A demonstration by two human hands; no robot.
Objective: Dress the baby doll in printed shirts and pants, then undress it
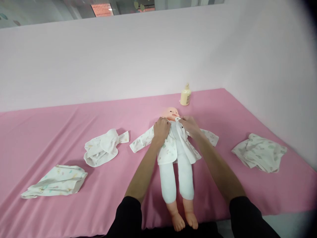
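Note:
A baby doll lies on its back with its feet toward me. It has a white body and legs, and a white printed baby jacket is on it, hanging open at the front. At the collar on the left side, my left hand is closed on the jacket's edge. My right hand pinches the opposite front edge near the doll's chin and holds that panel raised. Both jacket sleeves spread out sideways. My hands partly cover the doll's neck and shoulders.
The doll lies on a pink sheet. Behind its head stands a cream pump bottle. Crumpled white garments lie left, one plain and one printed; a folded printed cloth lies right. A pale wall borders the back.

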